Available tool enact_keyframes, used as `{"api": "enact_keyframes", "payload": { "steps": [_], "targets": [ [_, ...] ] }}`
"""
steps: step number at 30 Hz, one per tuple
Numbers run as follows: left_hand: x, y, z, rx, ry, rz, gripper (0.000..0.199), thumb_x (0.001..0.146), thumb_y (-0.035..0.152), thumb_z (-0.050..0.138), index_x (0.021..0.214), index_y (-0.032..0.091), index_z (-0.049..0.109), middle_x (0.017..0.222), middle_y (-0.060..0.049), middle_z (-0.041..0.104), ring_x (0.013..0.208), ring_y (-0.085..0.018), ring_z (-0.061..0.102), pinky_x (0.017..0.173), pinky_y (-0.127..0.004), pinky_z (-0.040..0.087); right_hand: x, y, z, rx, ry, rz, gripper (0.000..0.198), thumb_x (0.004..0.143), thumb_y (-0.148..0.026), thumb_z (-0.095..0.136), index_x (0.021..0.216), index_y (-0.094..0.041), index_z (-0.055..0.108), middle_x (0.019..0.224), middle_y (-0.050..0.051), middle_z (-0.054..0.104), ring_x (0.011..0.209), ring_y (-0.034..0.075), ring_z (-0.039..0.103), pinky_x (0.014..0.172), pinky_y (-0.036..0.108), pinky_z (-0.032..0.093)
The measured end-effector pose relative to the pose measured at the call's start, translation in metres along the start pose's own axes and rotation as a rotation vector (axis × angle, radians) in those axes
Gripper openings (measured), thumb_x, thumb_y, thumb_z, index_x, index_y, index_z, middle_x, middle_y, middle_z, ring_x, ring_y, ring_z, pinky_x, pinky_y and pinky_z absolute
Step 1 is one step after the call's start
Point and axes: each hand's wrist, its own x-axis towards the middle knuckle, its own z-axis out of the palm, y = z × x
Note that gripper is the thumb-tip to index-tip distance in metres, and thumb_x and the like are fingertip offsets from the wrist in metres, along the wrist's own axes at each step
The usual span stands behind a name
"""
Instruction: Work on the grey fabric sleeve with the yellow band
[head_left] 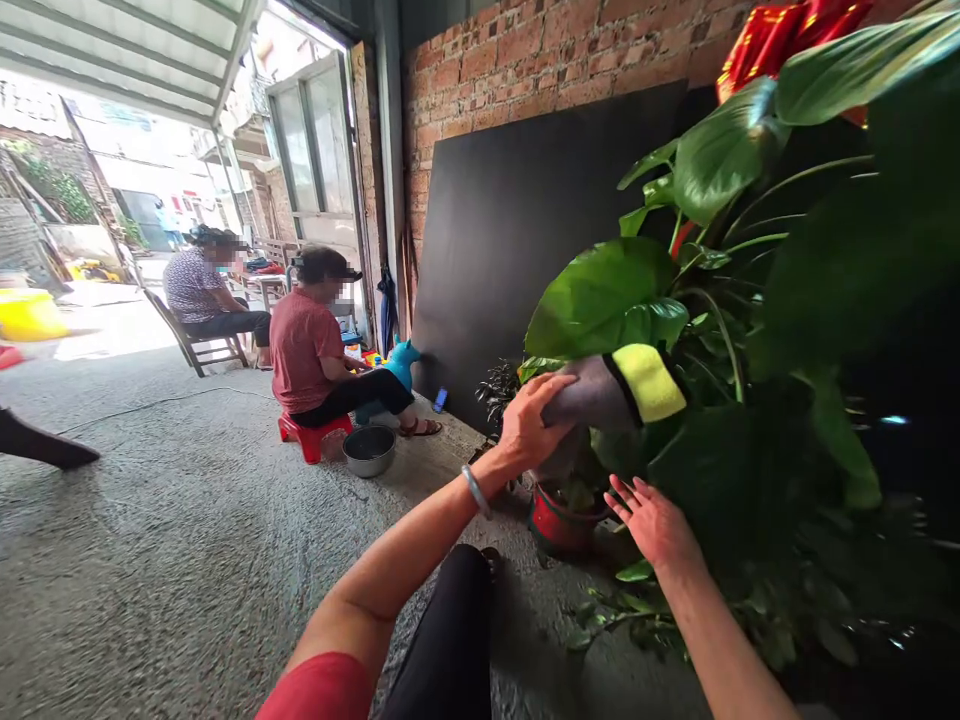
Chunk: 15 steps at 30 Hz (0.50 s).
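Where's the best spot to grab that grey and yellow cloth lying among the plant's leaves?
Probably the grey end, from the left: it sticks out clear of the leaves, where the left hand holds it. The yellow end lies tucked under the foliage.

left hand (529,425) curled in a grip, right hand (651,520) open, fingers spread

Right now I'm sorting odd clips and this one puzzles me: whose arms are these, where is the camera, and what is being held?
The camera sits on a person's head, looking forward and down, so both arms are the wearer's own. The left hand has its grip on a grey cloth with a yellow band, beside a broad leaf. The right hand is open, palm up, near the red pot of the plant. On the concrete floor farther off, two people sit; a metal bowl stands by a red stool.
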Motion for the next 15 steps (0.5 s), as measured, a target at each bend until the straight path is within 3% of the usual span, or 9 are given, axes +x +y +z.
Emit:
{"api": "enact_keyframes", "payload": {
  "steps": [4,6,8,10,13,15],
  "targets": [
    [-0.046,-0.024,0.012,0.042,-0.395,-0.126,0.066,0.071,0.007,0.078,0.135,0.022,0.084,0.133,-0.011,0.082,0.124,-0.036,0.076,0.11,-0.046,0.061,-0.009,-0.01,-0.006,-0.034,0.065,0.016,0.018,0.064,-0.027,0.082,0.075,-0.031,0.068,0.086,0.0,0.078,0.101,0.025,0.077,0.091,0.042,0.067],
    [-0.078,-0.036,0.002,-0.034,-0.486,-0.192,0.066,0.069,0.005,0.077,0.132,0.025,0.086,0.128,-0.008,0.084,0.12,-0.035,0.078,0.107,-0.043,0.062,-0.014,-0.011,-0.01,-0.05,0.089,0.033,0.019,0.062,-0.026,0.083,0.074,-0.03,0.069,0.091,0.002,0.081,0.101,0.024,0.077,0.083,0.036,0.066],
    [-0.097,-0.045,-0.016,-0.134,-0.439,-0.268,0.068,0.07,0.006,0.078,0.135,0.026,0.084,0.133,-0.007,0.084,0.122,-0.034,0.078,0.11,-0.043,0.06,-0.017,-0.005,-0.01,-0.058,0.091,0.055,0.022,0.06,-0.026,0.084,0.074,-0.03,0.068,0.098,0.004,0.083,0.102,0.023,0.077,0.079,0.033,0.065],
    [-0.097,-0.05,-0.035,-0.221,-0.3,-0.325,0.067,0.072,0.008,0.08,0.138,0.022,0.082,0.139,-0.009,0.082,0.128,-0.034,0.076,0.116,-0.045,0.058,-0.015,0.007,-0.003,-0.068,0.09,0.086,0.025,0.06,-0.024,0.086,0.077,-0.03,0.07,0.099,0.002,0.084,0.099,0.022,0.077,0.08,0.034,0.065],
    [-0.075,-0.052,-0.053,-0.29,-0.073,-0.325,0.063,0.074,0.011,0.082,0.136,0.02,0.081,0.141,-0.009,0.08,0.133,-0.032,0.074,0.122,-0.048,0.054,-0.001,0.031,0.017,-0.094,0.099,0.143,0.025,0.064,-0.022,0.084,0.084,-0.032,0.073,0.093,0.001,0.082,0.092,0.022,0.077,0.083,0.039,0.065],
    [-0.057,-0.051,-0.056,-0.312,0.004,-0.28,0.06,0.076,0.012,0.083,0.135,0.021,0.081,0.141,-0.008,0.081,0.131,-0.031,0.074,0.121,-0.047,0.055,0.014,0.044,0.031,-0.107,0.095,0.165,0.021,0.068,-0.024,0.081,0.084,-0.033,0.073,0.09,0.001,0.081,0.088,0.022,0.076,0.089,0.043,0.065]
  ]
}}
